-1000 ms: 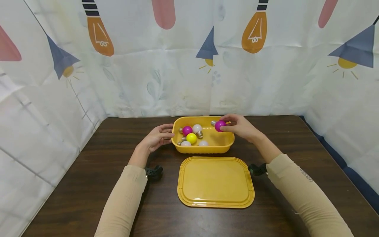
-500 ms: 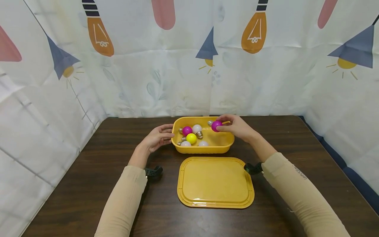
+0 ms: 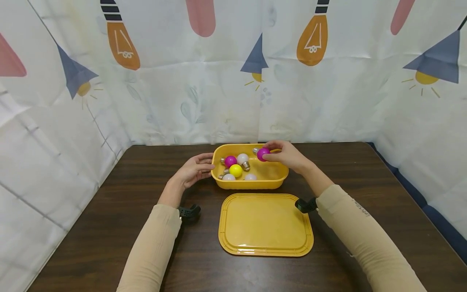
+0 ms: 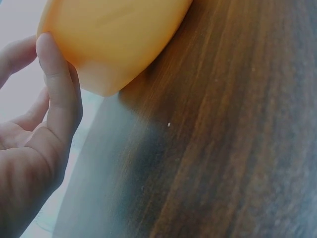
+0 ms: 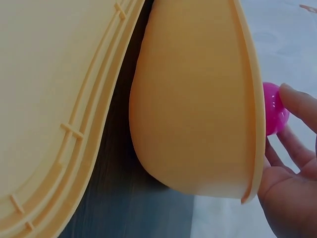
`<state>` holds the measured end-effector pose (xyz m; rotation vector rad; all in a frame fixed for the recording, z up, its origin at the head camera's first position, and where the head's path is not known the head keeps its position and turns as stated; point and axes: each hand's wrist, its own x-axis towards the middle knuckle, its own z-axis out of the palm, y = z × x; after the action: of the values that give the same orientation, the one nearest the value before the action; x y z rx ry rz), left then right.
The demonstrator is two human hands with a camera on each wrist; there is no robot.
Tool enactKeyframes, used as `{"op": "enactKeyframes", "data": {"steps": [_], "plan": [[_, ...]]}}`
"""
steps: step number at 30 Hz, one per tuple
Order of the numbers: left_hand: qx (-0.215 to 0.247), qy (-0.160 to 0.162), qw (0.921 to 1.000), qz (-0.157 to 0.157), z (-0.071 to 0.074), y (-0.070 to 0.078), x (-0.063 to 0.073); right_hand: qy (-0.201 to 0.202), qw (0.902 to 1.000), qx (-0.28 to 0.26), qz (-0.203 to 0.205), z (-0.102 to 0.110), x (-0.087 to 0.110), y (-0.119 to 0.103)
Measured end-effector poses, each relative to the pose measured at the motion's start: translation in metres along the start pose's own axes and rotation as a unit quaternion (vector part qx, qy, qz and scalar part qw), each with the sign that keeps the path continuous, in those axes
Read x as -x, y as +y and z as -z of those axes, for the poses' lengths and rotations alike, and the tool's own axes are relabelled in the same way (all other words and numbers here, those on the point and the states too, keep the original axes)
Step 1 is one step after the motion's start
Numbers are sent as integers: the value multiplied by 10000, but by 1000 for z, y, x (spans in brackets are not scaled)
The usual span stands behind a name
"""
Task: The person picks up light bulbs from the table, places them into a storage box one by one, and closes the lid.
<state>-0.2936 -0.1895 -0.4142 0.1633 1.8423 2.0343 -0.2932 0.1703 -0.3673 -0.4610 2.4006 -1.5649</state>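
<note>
A yellow plastic box (image 3: 249, 185) stands near the table's far edge. My left hand (image 3: 197, 167) holds its left end; in the left wrist view the thumb (image 4: 52, 59) lies against the outer wall and a fingertip meets the rim. Over the box's right half, my right hand (image 3: 288, 157) pinches a magenta light bulb (image 3: 263, 154) by its round part, metal base pointing left. Inside the box lie another magenta bulb (image 3: 230, 161), a yellow bulb (image 3: 235, 170) and several white bulbs (image 3: 242, 158). In the right wrist view the box wall partly hides the held bulb (image 5: 275, 109).
A flat yellow lid or tray (image 3: 266, 225) lies on the dark wooden table (image 3: 120, 227), just in front of the box. My right wrist's black strap (image 3: 306, 205) overlaps its right corner. Behind the table hangs a white printed curtain (image 3: 219, 93).
My right hand has moved a little to the left over the box, carrying the magenta bulb with it. My left hand and the box have stayed put.
</note>
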Motion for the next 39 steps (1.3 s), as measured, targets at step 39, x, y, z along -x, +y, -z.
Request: {"op": "enactKeyframes", "data": {"steps": [39], "plan": [[-78, 25, 10000, -53, 1, -1, 1, 177, 9976, -183, -650, -25, -28, 3]]}}
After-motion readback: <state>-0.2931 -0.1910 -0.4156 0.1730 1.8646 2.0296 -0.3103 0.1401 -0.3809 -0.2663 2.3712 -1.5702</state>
